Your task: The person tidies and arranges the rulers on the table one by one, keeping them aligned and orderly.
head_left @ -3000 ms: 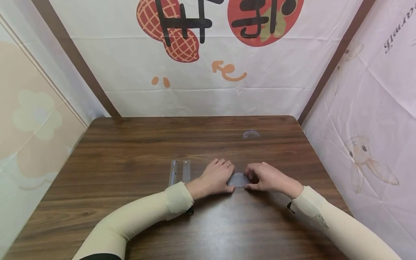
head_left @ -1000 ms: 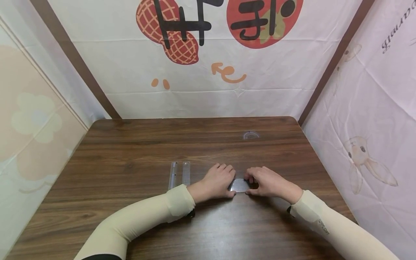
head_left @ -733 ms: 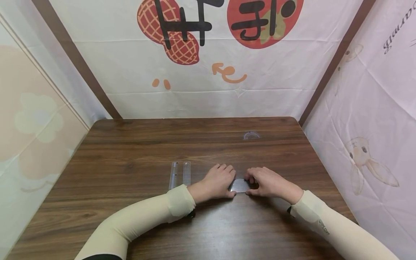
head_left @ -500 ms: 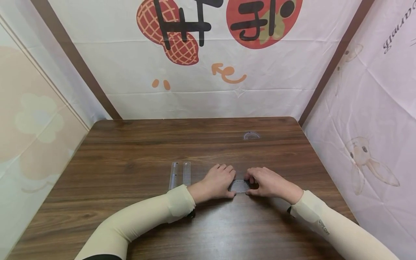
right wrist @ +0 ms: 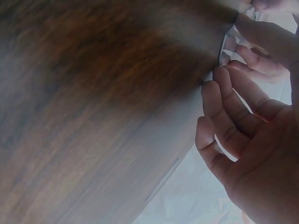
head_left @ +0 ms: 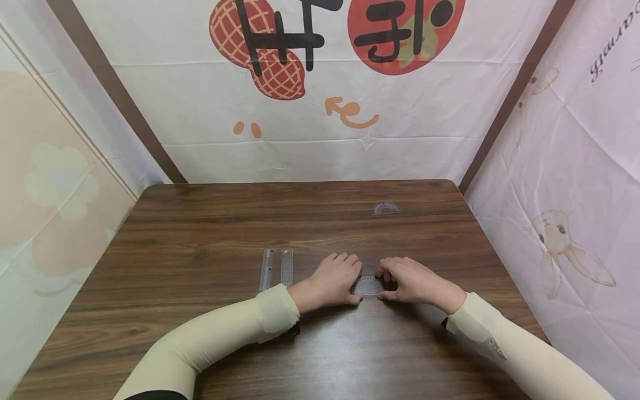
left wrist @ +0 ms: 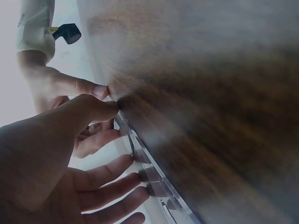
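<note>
A clear protractor [head_left: 368, 286] lies close over the brown table between my hands, straight edge toward me and curved edge away. My left hand [head_left: 334, 280] holds its left end, the thumb by the straight edge and the fingers round the far side. At the right end my right hand [head_left: 412, 280] pinches it, thumb near the straight corner and fingers curled at the arc. In the right wrist view the protractor's thin rim [right wrist: 223, 46] shows past the fingers of the right hand [right wrist: 247, 121]. The left hand [left wrist: 84, 154] partly covers the work in the left wrist view.
Two clear rulers, a wider one [head_left: 266, 269] and a narrower one [head_left: 287, 266], lie side by side left of my left hand, their near ends by my sleeve. A second protractor [head_left: 386, 209] rests toward the back of the table [head_left: 210, 222]. Printed cloth walls [head_left: 320, 155] surround it.
Both hands and the protractor have come slightly nearer to me and settled. The glare that whitened the protractor has gone, and its scale marks now show. Rulers and far protractor stay put.
</note>
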`<action>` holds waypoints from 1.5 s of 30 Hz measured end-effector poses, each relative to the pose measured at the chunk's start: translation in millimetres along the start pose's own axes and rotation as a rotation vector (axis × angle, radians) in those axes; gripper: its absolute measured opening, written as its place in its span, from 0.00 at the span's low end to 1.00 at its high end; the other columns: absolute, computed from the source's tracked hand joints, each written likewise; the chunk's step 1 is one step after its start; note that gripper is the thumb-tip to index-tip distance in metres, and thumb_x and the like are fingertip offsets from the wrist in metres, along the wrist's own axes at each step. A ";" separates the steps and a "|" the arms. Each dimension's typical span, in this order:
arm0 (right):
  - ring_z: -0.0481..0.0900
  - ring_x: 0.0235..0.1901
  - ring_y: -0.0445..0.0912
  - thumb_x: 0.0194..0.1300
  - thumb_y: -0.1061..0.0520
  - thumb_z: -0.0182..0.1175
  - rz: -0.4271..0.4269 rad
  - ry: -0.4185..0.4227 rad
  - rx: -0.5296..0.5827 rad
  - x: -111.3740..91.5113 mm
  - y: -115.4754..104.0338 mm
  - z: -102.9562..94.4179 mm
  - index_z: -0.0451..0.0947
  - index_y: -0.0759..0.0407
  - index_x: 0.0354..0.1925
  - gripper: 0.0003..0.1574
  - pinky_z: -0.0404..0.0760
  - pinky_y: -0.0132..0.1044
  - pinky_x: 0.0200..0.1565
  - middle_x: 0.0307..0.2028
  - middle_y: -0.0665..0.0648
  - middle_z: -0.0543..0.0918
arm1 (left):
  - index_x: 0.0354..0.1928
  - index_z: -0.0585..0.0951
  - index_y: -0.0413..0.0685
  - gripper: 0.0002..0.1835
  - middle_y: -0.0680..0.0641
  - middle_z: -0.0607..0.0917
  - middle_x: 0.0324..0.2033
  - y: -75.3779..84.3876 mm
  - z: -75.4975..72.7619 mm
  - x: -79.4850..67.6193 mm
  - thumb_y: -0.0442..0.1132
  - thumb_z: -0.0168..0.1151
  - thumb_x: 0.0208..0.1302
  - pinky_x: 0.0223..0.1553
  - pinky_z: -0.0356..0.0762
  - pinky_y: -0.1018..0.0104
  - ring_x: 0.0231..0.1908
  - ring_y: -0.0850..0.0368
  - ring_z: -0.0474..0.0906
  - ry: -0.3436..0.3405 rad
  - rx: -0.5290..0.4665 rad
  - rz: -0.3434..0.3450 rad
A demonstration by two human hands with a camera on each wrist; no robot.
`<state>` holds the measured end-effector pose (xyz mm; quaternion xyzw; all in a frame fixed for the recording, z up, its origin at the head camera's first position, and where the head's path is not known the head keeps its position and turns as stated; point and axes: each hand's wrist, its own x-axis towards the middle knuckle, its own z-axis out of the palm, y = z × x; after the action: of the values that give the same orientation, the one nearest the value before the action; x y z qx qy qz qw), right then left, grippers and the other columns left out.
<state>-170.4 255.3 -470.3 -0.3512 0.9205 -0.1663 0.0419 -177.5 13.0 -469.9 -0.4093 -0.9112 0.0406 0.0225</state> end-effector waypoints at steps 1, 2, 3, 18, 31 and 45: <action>0.77 0.33 0.38 0.57 0.49 0.83 0.000 0.000 -0.002 0.2 -0.2 0.0 0.82 0.53 0.43 0.22 0.79 0.40 0.40 0.33 0.45 0.80 | 0.55 0.83 0.48 0.35 0.49 0.83 0.56 -0.1 -0.2 -0.1 0.70 0.71 0.62 0.56 0.80 0.55 0.56 0.50 0.81 -0.001 0.000 0.000; 0.77 0.33 0.38 0.58 0.49 0.83 0.002 -0.001 -0.004 0.4 -0.3 0.0 0.82 0.53 0.43 0.22 0.79 0.40 0.40 0.33 0.45 0.80 | 0.55 0.83 0.48 0.35 0.49 0.84 0.56 -0.4 -0.3 -0.1 0.70 0.71 0.62 0.56 0.80 0.55 0.55 0.50 0.81 -0.003 -0.002 0.001; 0.77 0.33 0.38 0.58 0.49 0.83 0.004 -0.002 -0.006 0.6 -0.6 -0.1 0.82 0.53 0.43 0.22 0.79 0.40 0.40 0.33 0.45 0.80 | 0.55 0.83 0.48 0.35 0.49 0.84 0.55 -0.7 -0.5 -0.2 0.70 0.71 0.62 0.56 0.80 0.55 0.55 0.50 0.81 -0.004 -0.005 0.002; 0.82 0.36 0.42 0.65 0.43 0.78 0.048 0.018 0.023 1.3 0.2 -9.2 0.84 0.52 0.45 0.21 0.82 0.41 0.40 0.37 0.47 0.84 | 0.44 0.85 0.54 0.19 0.53 0.88 0.44 -11.6 -13.3 7.0 0.62 0.65 0.74 0.52 0.81 0.54 0.47 0.52 0.84 -0.020 -0.099 -0.014; 0.84 0.42 0.47 0.70 0.53 0.75 0.148 0.128 0.095 12.2 30.7 -36.6 0.83 0.61 0.56 0.22 0.84 0.46 0.45 0.47 0.56 0.87 | 0.62 0.85 0.52 0.23 0.51 0.88 0.55 -36.7 -29.2 39.6 0.58 0.65 0.76 0.57 0.82 0.54 0.54 0.51 0.84 0.001 -0.223 -0.091; 0.80 0.54 0.58 0.71 0.52 0.74 0.267 0.154 0.060 39.1 79.1 -50.9 0.82 0.65 0.61 0.26 0.80 0.58 0.58 0.54 0.63 0.84 | 0.69 0.80 0.50 0.29 0.47 0.83 0.63 -68.9 -27.3 89.5 0.59 0.65 0.76 0.63 0.79 0.51 0.62 0.48 0.81 -0.028 -0.286 -0.189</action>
<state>-259.6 298.8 -447.4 -0.2106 0.9541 -0.2129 0.0033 -286.2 35.9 -435.6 -0.3203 -0.9423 -0.0861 -0.0452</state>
